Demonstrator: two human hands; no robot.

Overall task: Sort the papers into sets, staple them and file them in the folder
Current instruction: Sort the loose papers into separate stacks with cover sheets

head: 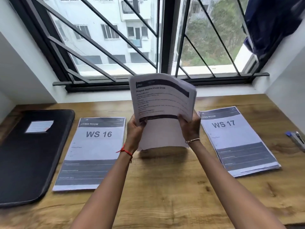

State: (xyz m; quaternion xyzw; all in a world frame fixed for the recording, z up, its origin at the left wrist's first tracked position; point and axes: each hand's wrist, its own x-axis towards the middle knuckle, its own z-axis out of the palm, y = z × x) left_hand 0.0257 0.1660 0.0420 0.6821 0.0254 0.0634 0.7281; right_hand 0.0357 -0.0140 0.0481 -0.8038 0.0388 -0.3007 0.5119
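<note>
I hold a stack of printed papers [162,100] upright above the middle of the wooden table [165,187]. My left hand [136,129] grips its left edge and my right hand [189,126] grips its right edge. A blank sheet hangs below the printed top page. A paper set headed WS 16 [92,152] lies flat to the left of my hands. Another set headed WS 17 [237,139] lies to the right. The black zipped folder [28,156] with a small label rests at the far left. A stapler [297,139] with a blue end lies at the right edge.
A barred window [132,38] with its sill runs along the back of the table. White walls close in both sides. A dark blue cloth [274,22] hangs at the upper right.
</note>
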